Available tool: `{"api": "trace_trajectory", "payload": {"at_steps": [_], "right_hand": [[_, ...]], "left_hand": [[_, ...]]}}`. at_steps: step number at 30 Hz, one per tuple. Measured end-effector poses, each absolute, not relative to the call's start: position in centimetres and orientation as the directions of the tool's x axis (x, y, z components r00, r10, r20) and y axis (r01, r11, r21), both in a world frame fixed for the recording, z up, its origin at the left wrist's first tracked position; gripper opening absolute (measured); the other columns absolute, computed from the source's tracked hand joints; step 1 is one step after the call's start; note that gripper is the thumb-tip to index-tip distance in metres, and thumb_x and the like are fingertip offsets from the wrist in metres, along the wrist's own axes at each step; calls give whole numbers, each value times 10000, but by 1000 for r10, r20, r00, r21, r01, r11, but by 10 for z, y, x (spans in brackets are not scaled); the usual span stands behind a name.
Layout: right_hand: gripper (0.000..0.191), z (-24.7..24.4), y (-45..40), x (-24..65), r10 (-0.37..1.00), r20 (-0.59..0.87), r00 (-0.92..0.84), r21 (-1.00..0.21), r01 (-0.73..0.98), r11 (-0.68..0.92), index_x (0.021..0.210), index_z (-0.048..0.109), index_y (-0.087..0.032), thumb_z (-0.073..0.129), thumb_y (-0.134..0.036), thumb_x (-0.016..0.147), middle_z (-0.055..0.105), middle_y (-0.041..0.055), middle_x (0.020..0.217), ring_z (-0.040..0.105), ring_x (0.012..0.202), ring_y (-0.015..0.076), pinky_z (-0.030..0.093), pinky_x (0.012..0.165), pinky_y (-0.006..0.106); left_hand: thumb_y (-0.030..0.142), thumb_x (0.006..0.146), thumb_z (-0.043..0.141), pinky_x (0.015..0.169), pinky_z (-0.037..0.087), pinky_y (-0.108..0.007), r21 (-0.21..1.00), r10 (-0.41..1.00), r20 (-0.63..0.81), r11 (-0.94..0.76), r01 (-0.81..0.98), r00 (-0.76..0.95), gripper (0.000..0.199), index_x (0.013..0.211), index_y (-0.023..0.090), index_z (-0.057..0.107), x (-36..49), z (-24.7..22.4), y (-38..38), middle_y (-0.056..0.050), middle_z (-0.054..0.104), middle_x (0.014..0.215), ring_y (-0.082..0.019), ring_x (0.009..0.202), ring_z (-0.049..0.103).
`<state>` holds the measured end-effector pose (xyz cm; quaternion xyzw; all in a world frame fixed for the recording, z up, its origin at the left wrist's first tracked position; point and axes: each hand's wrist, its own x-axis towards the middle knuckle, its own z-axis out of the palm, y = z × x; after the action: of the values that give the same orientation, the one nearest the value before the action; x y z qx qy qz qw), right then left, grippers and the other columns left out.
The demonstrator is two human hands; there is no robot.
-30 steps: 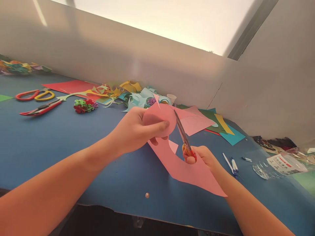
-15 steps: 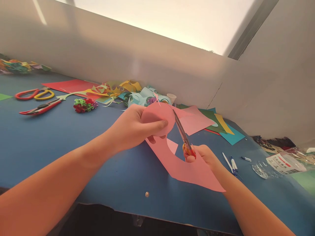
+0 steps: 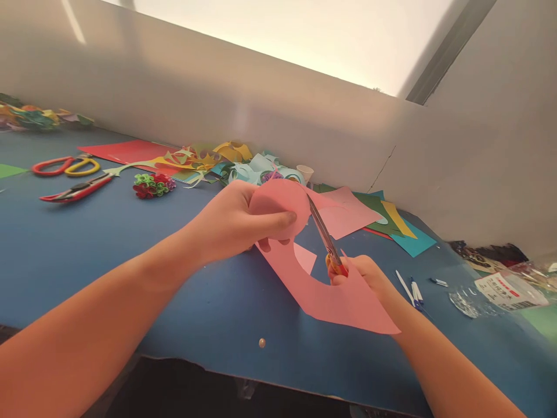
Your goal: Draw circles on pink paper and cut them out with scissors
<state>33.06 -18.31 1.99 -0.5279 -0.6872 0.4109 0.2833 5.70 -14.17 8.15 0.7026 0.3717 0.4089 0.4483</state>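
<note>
On blue table by pale wall, left fingers gripping pink paper, right fingers grasping scissors; window above

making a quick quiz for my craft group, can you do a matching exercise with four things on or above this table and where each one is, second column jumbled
Things:
1. rounded pink paper piece
2. scissors beside that piece
3. small round bead
4. clear plastic bottle

Places:
A. lying toward the right side, beyond the pens
B. pinched between the thumb and fingers of the left hand
C. near the front edge of the blue table
D. held in the right hand

Right pairs: 1-B, 2-D, 3-C, 4-A
</note>
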Motion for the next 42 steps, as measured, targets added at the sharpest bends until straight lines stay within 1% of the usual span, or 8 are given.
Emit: {"api": "trace_trajectory", "payload": {"at_steps": [6,10,17,22,25,28,31,42], "right_hand": [[266,22,-182,330,965,-63,-255,-873,482,70,615,510,-219,613,-342,827,387,-29,623,274,604,138,249,536,298],[235,20,-183,329,968,-82,-235,-876,480,42,649,577,-207,642,-315,847,459,-12,631,294,608,144,278,525,292],[214,20,-185,327,937,-49,-345,-926,369,87,718,589,-207,653,-319,889,468,-30,660,269,601,128,273,531,282],[268,25,-188,323,907,17,-421,-933,319,166,775,605,-211,683,-433,904,516,-19,701,361,622,144,332,559,289],[285,29,-189,321,906,-17,-422,-922,358,149,804,608,-214,683,-462,923,570,2,760,447,662,164,390,592,300],[346,32,-191,319,916,-32,-400,-906,399,143,776,585,-217,659,-501,960,574,8,765,472,674,169,420,609,304],[381,33,-192,318,910,-29,-413,-918,372,140,790,596,-219,628,-539,993,592,8,768,497,672,167,442,605,298],[284,24,-190,322,908,25,-418,-889,406,212,738,565,-227,599,-409,954,568,4,740,466,649,160,413,558,294]], "left_hand": [[313,897,796,497,532,-170,944,891,259,-315,98,372,213,722,192,799,59,79,-141,-13,769,701,-110,600,649],[431,876,849,502,524,-203,958,913,265,-287,26,312,258,796,192,794,61,73,-142,-25,749,750,-124,618,632],[461,905,820,566,545,-219,954,913,254,-291,72,321,280,859,187,789,63,70,-141,-22,718,783,-125,659,617],[430,919,808,553,530,-209,952,895,245,-295,82,374,272,817,181,771,61,69,-139,-10,681,744,-112,632,590],[417,925,799,543,518,-202,953,882,237,-293,80,406,250,832,186,779,60,70,-139,-9,682,748,-110,633,585],[405,910,802,513,499,-205,948,872,221,-298,116,438,262,779,183,756,60,73,-140,1,648,693,-110,599,567],[392,900,802,509,495,-204,947,868,204,-292,134,453,257,764,181,750,61,76,-141,6,636,675,-108,590,560],[415,911,798,496,480,-197,951,861,224,-296,91,457,297,728,190,734,61,72,-141,15,638,651,-99,564,550]]}}
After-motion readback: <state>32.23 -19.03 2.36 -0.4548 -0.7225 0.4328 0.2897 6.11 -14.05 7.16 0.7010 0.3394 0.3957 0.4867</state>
